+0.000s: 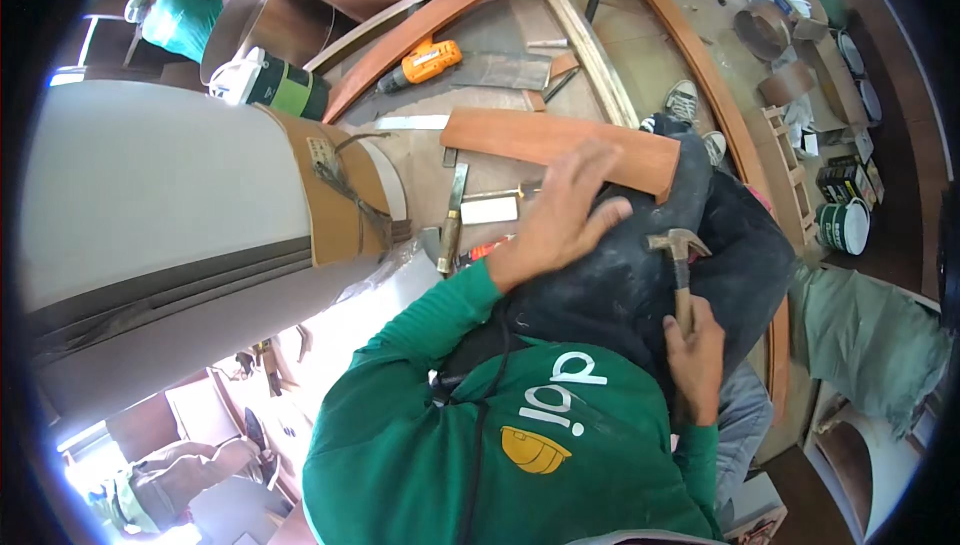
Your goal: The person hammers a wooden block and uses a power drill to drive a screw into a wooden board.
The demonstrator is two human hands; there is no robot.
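Note:
My right hand (695, 357) is closed around the wooden handle of a claw hammer (682, 267), its metal head up over my dark trousers. My left hand (562, 213) is open, fingers stretched out and a little blurred. Its fingertips overlap the edge of a reddish-brown wooden board (530, 135); whether they touch it I cannot tell. One end of the board lies by my knee, the other over the work surface. Left of my hand are a chisel (453, 220) with a wooden handle, a small white block (490, 210) and a red-handled tool (485, 249), partly hidden by my hand.
An orange power drill (430, 62) lies farther off inside curved wooden strips (715, 85). A large pale roll with a cardboard band (325, 195) stands at left, near a dark-green bucket (290, 85). Another person in green (185, 20) is at the far left.

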